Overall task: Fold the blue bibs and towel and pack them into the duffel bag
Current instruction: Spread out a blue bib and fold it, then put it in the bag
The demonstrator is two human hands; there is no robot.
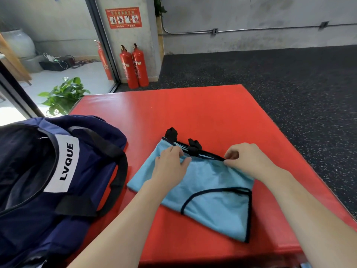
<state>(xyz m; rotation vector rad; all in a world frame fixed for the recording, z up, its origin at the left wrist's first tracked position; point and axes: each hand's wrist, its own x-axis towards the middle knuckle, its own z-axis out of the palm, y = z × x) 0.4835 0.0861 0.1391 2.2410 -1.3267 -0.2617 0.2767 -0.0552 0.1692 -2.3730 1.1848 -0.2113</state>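
Head view: stack of light-blue, black-trimmed fabric bibs (201, 192) lying flat toward the near right edge of the red padded mat (193, 113), beside the open navy duffel bag (58, 180) at the near left corner. Left hand (170, 167) pressing the far hem, fingers curled into cloth; right hand (245, 159) pinching the black trim. Probably light, limp, slightly slick; best gripped along the bound edges.
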